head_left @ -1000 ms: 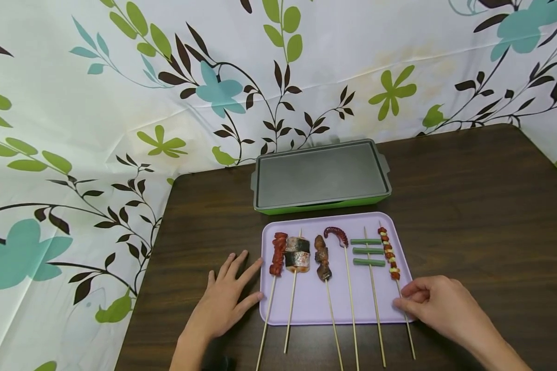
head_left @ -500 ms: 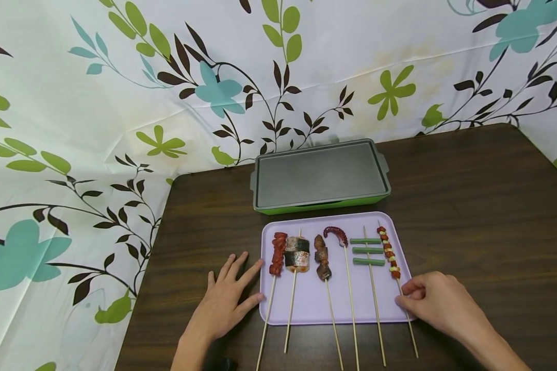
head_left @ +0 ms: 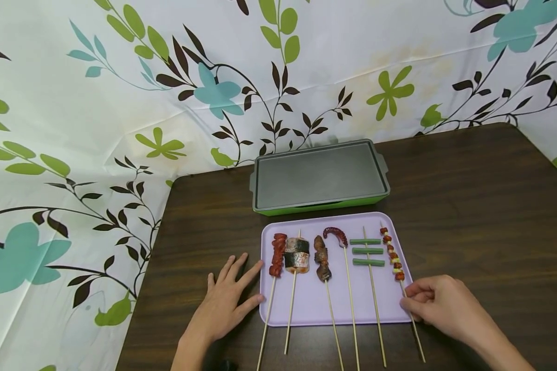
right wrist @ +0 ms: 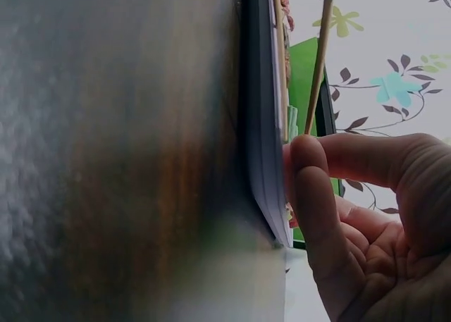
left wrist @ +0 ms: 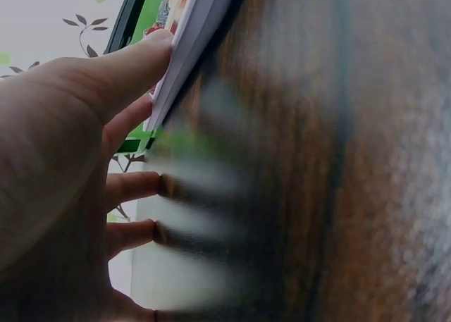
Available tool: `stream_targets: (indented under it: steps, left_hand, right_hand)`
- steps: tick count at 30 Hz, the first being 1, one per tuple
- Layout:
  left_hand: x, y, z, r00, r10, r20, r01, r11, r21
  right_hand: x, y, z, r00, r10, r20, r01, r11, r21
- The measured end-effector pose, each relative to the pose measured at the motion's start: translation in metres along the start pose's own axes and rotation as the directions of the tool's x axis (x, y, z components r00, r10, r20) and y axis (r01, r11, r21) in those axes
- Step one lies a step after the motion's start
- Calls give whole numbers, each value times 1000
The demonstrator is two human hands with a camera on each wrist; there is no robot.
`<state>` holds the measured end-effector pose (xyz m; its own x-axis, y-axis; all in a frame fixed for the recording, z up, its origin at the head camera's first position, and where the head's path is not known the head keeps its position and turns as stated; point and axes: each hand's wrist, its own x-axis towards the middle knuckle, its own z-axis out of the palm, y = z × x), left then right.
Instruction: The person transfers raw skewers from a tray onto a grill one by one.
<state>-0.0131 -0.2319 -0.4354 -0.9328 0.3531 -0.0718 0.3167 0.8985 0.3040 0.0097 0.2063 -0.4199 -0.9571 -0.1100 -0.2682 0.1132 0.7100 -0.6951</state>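
On the lilac tray point(head_left: 311, 304) lie several skewers side by side, their sticks overhanging the front edge. My right hand point(head_left: 441, 304) pinches the stick of the rightmost skewer point(head_left: 394, 260), threaded with small red and yellow-green pieces, between thumb and fingers. In the right wrist view that stick point(right wrist: 320, 68) rises tilted above the tray's edge. Its neighbour is a skewer of green pieces point(head_left: 369, 251). Fingers spread, my left hand point(head_left: 225, 301) rests on the table, thumb and index fingertip at the tray's left rim. The left wrist view shows the thumb point(left wrist: 144, 58) against that rim.
Behind the tray stands a green-sided griddle point(head_left: 322, 175) with a flat grey top. Further left on the tray are a curled tentacle skewer point(head_left: 336, 234), a brown meat skewer point(head_left: 322, 257), a wide banded skewer point(head_left: 297, 255) and a red one point(head_left: 278, 254). A leaf-patterned cloth point(head_left: 260, 62) hangs behind the dark wooden table point(head_left: 473, 206).
My right hand has shifted slightly right with the red and yellow-green skewer, whose lower end has swung right and whose pieces sit farther from the green skewer. My left hand has stayed put.
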Motion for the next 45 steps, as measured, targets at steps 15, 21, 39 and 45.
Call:
stream_targets:
  steps: [15,21,39,45]
  left_hand:
    - [2,0,-5,1000,-6,-2,6,1000,-13]
    - [2,0,-5,1000,-14,18,14,1000,-15]
    - [2,1,-3,997,-41,70,44,998,-39]
    - [2,2,-4,996,-49,77,53,998,-44]
  right_hand:
    - [1,-16,-25,985,-140,-103,142,990,9]
    - [23,-27,-44,980,-166,-111,178,978,111]
    - [123,-42,-72,996,-79,-30,85,934,348]
    - [137,-48,-73,993,-86,-75,105,950,293]
